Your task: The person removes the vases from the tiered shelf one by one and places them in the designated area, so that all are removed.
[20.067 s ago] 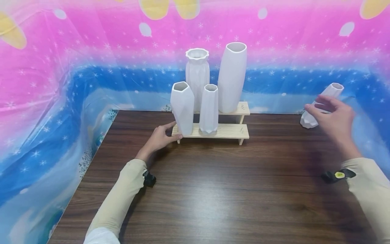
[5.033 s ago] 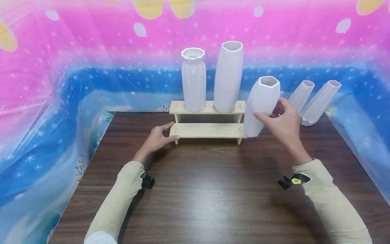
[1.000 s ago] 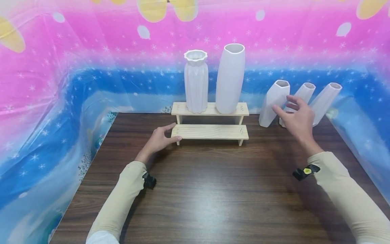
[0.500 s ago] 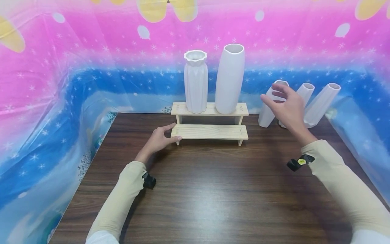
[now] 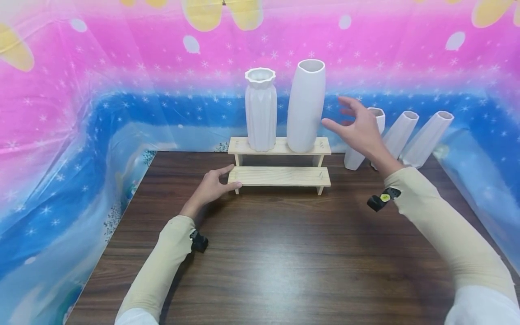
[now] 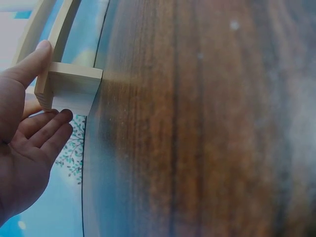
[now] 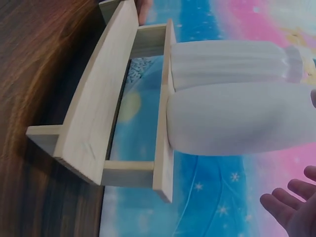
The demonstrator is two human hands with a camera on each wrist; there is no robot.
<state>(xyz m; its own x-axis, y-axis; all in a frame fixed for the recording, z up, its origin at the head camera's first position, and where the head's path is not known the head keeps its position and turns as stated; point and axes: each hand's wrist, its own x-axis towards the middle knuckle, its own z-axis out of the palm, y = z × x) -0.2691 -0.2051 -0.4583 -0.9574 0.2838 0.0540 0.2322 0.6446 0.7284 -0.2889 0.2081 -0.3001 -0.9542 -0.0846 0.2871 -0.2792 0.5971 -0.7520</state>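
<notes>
A two-tier wooden stand [image 5: 280, 176] stands at the back of the table. On its upper tier are a white vase with a ruffled rim [image 5: 261, 115] and a taller smooth white vase [image 5: 305, 108]. My left hand [image 5: 210, 186] holds the left end of the lower tier, thumb on top and fingers at its underside, as the left wrist view shows. My right hand [image 5: 359, 126] is raised just right of the tall vase, fingers spread, nothing in them. Behind it a faceted white vase [image 5: 352, 158] is partly hidden.
Two slimmer white vases [image 5: 401, 133] [image 5: 427, 140] stand beside the faceted one at the back right of the brown wooden table [image 5: 260, 253]. A patterned pink and blue cloth [image 5: 162, 85] hangs behind and around the table.
Both lower-tier vases now stand on the table at the right, the faceted one released last. My right hand has since moved left and up to the tall vase. My left hand has stayed put.
</notes>
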